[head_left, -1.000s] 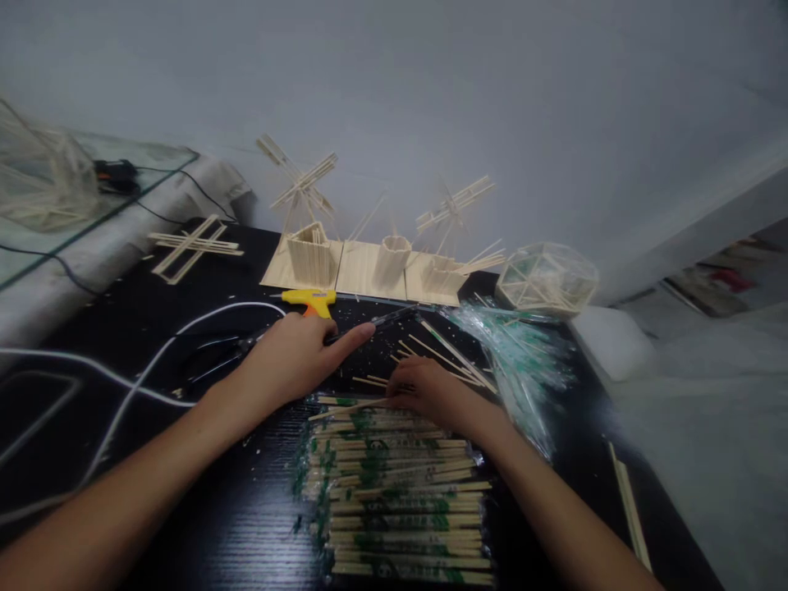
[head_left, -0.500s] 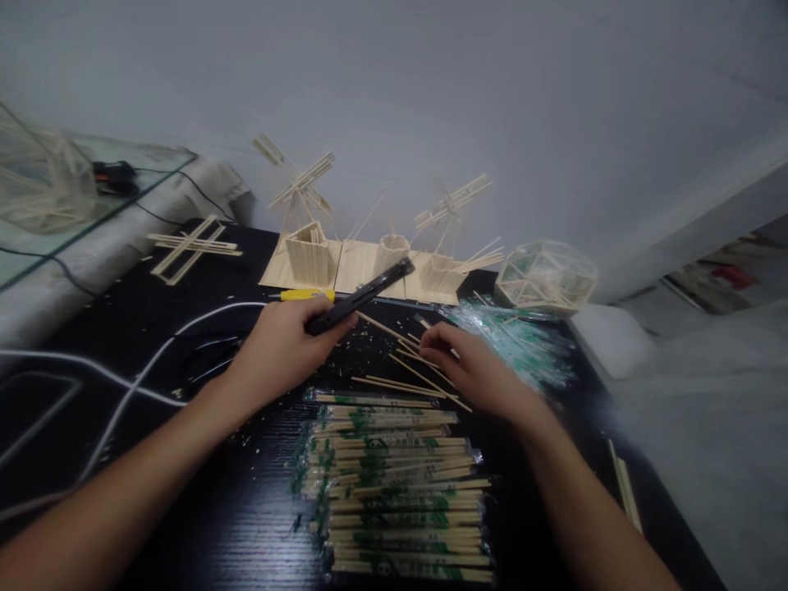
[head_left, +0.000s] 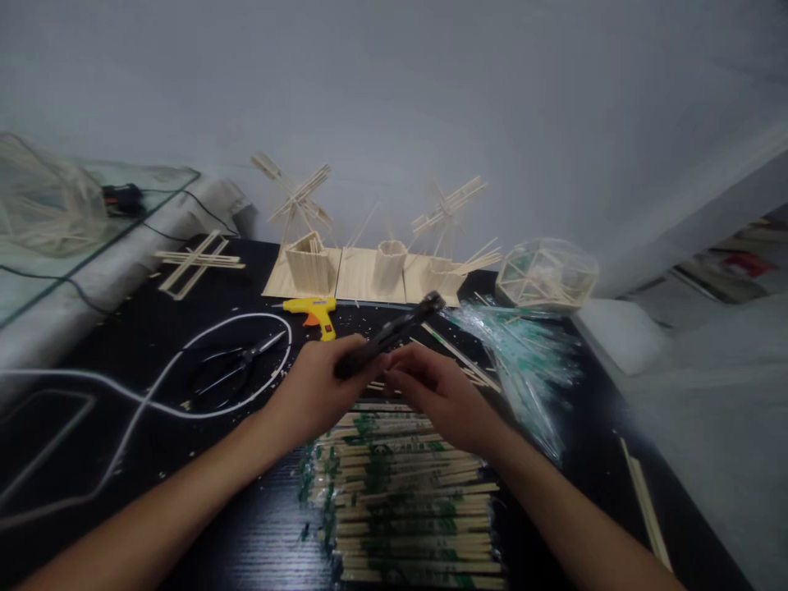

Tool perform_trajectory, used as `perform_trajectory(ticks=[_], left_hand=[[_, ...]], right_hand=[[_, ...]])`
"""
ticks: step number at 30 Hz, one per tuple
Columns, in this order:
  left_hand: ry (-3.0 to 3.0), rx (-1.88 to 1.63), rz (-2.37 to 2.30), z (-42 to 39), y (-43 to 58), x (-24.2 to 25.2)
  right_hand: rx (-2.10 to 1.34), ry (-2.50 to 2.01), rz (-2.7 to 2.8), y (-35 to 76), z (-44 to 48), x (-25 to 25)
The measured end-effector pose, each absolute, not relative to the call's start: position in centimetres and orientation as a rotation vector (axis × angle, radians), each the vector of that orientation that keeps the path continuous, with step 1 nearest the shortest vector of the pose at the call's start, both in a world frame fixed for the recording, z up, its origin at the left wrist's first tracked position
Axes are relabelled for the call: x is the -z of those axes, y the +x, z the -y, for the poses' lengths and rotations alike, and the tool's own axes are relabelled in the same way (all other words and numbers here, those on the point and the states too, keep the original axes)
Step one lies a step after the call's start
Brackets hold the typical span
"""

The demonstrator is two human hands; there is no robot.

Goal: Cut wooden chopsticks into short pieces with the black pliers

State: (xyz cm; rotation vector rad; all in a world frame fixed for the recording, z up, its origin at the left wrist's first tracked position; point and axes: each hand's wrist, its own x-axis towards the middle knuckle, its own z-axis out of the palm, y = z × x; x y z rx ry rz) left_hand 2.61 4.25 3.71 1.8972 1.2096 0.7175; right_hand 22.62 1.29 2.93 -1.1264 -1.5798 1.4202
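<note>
My left hand (head_left: 323, 384) is wrapped round a long black tool (head_left: 391, 335), which slants up to the right; its exact kind I cannot make out. Close beside it, my right hand (head_left: 440, 394) has its fingers curled together at the tool's lower edge, and whatever they pinch is hidden. Below both hands lie several packs of wrapped chopsticks (head_left: 419, 525) in clear film with green print. Loose chopsticks (head_left: 459, 357) lie just beyond my right hand. A yellow glue gun (head_left: 317, 308) rests on the black table (head_left: 246, 509) beyond my left hand.
Stick-built windmill models (head_left: 308, 271) stand on wooden bases along the wall. A crossed stick frame (head_left: 200, 263) lies at left, near dark pliers (head_left: 246, 357) and a white cable (head_left: 185, 414). Empty plastic wrappers (head_left: 523, 353) and a faceted stick model (head_left: 547, 275) are at right.
My left hand has moved right and down with the black tool, uncovering the glue gun and pliers. My right hand has moved left from the loose chopsticks to the tool.
</note>
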Motion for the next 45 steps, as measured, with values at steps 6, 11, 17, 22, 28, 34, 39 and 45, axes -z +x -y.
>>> perform_trajectory(ticks=[6, 11, 17, 22, 28, 34, 39, 45], left_hand=[[2.085, -0.786, -1.285, -4.6, 1.8, -4.6], [2.171, -0.682, -1.373, -5.0, 1.6, -4.0], [2.265, -0.571, -1.394, -4.7, 1.7, -3.2], [2.306, -0.525, -1.409, -4.5, 1.6, -3.5], [2.316, -0.457, -1.446, -4.5, 1.8, -3.8], [2.296, -0.434, -1.451, -4.3, 1.9, -3.8], [2.303, -0.425, -1.438, -4.5, 1.9, -3.6], [2.305, -0.360, -1.482, -4.5, 2.2, -3.6]], right_hand=[[-1.136, -1.151, 1.506, 23.1, -1.5, -3.9], [-1.044, -1.092, 1.435, 23.4, -1.2, -4.3], [-1.038, -1.110, 1.416, 23.5, -0.9, -4.4], [-0.994, -1.165, 1.463, 23.5, -0.8, -4.6], [-0.996, -1.168, 1.476, 23.5, -0.8, -4.7], [-1.030, -1.151, 1.473, 23.5, -0.9, -4.4], [-1.070, -1.155, 1.465, 23.6, -1.0, -4.4], [-1.116, -1.139, 1.447, 23.4, -1.1, -4.5]])
